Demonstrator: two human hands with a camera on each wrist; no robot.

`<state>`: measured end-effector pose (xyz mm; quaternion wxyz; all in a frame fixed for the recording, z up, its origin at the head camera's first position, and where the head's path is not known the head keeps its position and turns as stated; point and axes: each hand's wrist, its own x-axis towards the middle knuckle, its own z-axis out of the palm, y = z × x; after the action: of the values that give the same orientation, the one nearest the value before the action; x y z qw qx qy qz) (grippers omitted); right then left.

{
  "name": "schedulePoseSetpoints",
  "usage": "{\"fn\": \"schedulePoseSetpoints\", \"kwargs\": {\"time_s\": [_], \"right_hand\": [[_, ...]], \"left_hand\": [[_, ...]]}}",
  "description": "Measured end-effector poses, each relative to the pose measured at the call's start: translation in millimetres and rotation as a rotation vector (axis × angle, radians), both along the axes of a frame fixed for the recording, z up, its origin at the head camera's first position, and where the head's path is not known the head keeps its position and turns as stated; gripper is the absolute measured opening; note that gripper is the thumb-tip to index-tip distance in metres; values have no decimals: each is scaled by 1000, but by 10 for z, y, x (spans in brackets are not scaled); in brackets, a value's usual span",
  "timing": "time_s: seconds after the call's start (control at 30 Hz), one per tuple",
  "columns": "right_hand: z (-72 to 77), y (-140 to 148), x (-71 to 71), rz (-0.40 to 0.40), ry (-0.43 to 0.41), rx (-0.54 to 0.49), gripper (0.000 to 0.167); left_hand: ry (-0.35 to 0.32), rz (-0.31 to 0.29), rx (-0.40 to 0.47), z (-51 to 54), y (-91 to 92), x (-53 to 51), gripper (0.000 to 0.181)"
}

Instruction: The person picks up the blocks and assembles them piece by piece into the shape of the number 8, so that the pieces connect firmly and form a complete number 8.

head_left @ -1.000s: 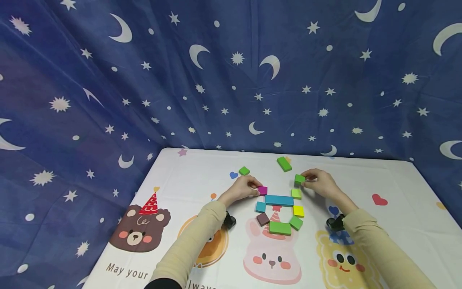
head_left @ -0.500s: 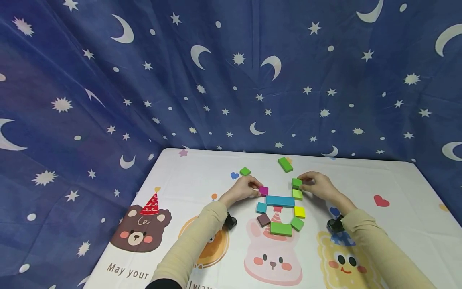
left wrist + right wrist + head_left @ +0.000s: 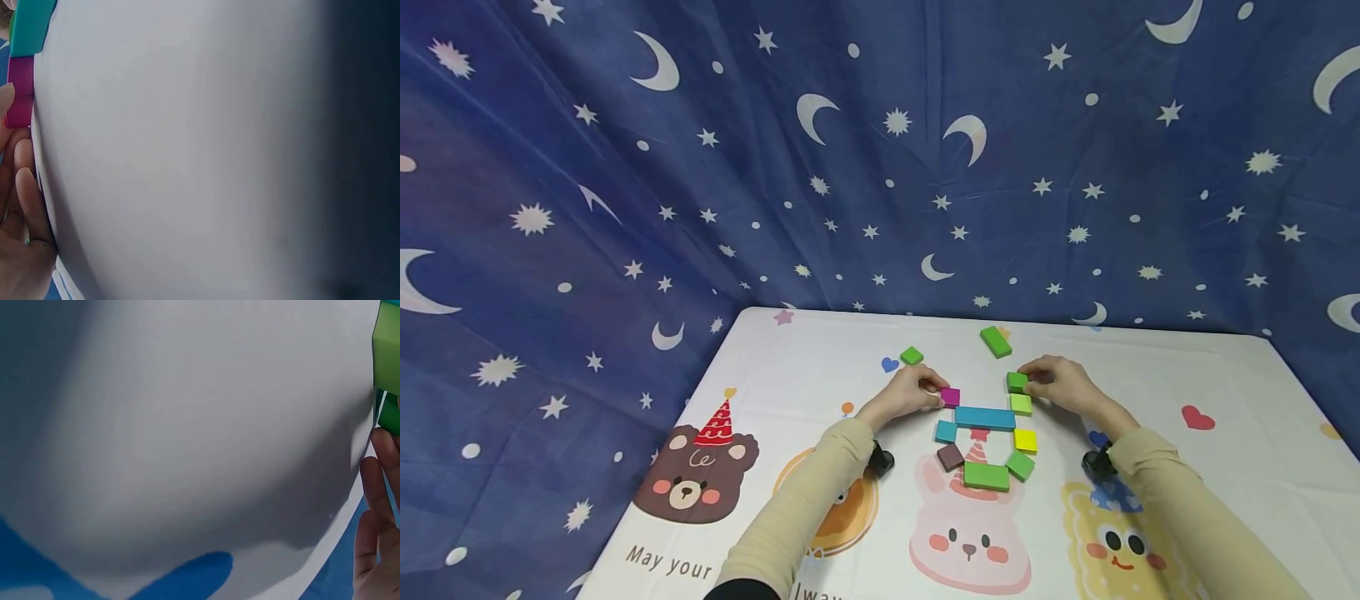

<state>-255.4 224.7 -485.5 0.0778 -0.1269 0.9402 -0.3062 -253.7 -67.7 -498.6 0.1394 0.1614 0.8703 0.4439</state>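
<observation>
My left hand [image 3: 908, 393] pinches a magenta block [image 3: 951, 397] at the upper left corner of a long blue block [image 3: 985, 418]. The thumb lies on that magenta block [image 3: 20, 94] in the left wrist view. Across from it, my right hand [image 3: 1066, 385] holds a small green block [image 3: 1017, 382] just behind a lime block [image 3: 1020, 405]. Fingers partly hide the green block [image 3: 390, 414] in the right wrist view. Below the long block, a small blue block [image 3: 946, 432], a brown block [image 3: 951, 457], a green rectangular block [image 3: 987, 477], a tilted green block [image 3: 1020, 466] and a yellow block [image 3: 1025, 442] form a ring.
Farther back on the white printed tablecloth [image 3: 1150, 358] lie a green diamond-turned block [image 3: 912, 356] and a green oblong block [image 3: 996, 342]. A blue curtain [image 3: 880, 150] with moons and stars hangs behind the table's far edge.
My right hand has brought the green block toward me and slightly left, up to the lime block. My left hand stays at the magenta block with hardly any movement.
</observation>
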Motion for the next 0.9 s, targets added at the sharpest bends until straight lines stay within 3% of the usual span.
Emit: {"fn": "schedulePoseSetpoints", "kwargs": {"time_s": [0.4,0.9], "right_hand": [[-18,7,-56,56,102,45,30],[-13,-5,-40,82,122,40,30]], "left_hand": [[-4,6,-2,20,4,5,25],[0,0,3,8,1,3,25]]}}
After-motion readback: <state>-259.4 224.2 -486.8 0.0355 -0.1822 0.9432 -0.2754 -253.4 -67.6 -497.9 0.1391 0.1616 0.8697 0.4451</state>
